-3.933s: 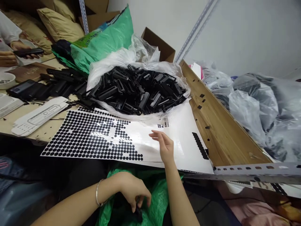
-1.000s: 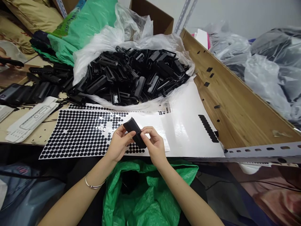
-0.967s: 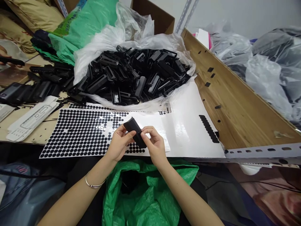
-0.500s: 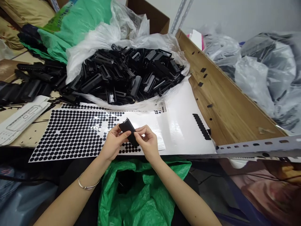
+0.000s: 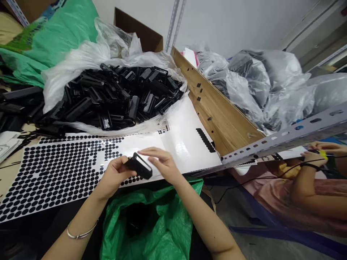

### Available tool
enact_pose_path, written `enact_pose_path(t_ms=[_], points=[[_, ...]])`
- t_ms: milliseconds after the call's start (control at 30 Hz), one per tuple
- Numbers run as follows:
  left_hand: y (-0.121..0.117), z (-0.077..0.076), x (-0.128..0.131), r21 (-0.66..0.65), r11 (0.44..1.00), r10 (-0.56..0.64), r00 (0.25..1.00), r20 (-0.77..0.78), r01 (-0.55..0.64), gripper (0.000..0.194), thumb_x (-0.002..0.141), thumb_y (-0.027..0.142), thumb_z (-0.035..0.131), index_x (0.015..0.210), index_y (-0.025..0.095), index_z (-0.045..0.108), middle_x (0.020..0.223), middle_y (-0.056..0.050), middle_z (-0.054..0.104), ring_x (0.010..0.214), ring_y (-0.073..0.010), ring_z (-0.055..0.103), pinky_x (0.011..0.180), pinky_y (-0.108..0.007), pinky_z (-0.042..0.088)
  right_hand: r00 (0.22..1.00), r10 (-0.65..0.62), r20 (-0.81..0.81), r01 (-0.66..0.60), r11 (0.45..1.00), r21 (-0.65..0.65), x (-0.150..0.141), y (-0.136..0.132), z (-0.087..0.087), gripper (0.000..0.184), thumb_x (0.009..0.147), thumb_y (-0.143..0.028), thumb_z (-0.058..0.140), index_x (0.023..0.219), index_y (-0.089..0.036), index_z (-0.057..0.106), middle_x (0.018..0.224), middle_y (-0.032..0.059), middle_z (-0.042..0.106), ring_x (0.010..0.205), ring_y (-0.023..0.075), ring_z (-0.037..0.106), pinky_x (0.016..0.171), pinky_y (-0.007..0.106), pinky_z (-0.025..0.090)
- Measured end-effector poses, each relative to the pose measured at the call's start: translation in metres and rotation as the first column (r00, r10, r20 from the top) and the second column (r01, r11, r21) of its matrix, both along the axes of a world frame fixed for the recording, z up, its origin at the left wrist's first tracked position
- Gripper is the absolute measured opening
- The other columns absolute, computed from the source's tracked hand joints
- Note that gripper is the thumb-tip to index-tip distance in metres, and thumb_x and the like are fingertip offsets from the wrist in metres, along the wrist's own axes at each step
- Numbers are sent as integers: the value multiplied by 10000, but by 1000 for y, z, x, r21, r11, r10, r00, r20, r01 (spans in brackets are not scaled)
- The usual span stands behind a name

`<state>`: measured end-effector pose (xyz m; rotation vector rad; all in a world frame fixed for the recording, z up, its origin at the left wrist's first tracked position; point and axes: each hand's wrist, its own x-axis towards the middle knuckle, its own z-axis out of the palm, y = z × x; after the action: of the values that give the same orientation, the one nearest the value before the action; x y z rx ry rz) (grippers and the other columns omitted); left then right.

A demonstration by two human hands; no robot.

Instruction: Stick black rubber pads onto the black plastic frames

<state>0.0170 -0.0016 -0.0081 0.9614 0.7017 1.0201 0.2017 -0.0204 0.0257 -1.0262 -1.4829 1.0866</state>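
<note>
My left hand (image 5: 112,176) grips a small black plastic part (image 5: 138,166) by its left end, just above the near edge of the table. My right hand (image 5: 162,163) lies beside the part's right end, fingers curved over it and touching it. Under both hands is a white sheet of round black stickers (image 5: 54,169), with bare white patches where dots are gone. Behind the sheet, a heap of similar black plastic parts (image 5: 114,97) fills a clear plastic bag.
A green woven bag (image 5: 151,224) hangs open below my hands with dark parts inside. A wooden board (image 5: 217,112) and a perforated metal rail (image 5: 284,137) stand on the right. Plastic bags (image 5: 257,83) pile behind it. Another person's arm (image 5: 311,180) is at far right.
The view has swung right. The black part has tipped from upright to lying nearly flat in my left hand, and my right fingers have slid onto its right end.
</note>
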Motion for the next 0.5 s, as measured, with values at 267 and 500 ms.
enact_pose_path(t_ms=[267,500], points=[[-3,-4,0,45,993,-106,990,-91,110,201,613,196,836,587,192,636,637,5,645,615,-134,616,592,-233,530,277,-954,117,837,299,458,132,-1,3,222,826,-308,562,872,-155,716,911,107,700,861,232,667,802,408,555],[-5,-5,-3,27,995,-93,989,-116,97,194,586,202,851,601,192,658,635,7,643,612,-133,612,596,-234,538,92,-758,646,751,479,455,169,-36,-33,346,814,-221,501,1087,-104,678,1155,202,669,1080,318,616,968,483,464]])
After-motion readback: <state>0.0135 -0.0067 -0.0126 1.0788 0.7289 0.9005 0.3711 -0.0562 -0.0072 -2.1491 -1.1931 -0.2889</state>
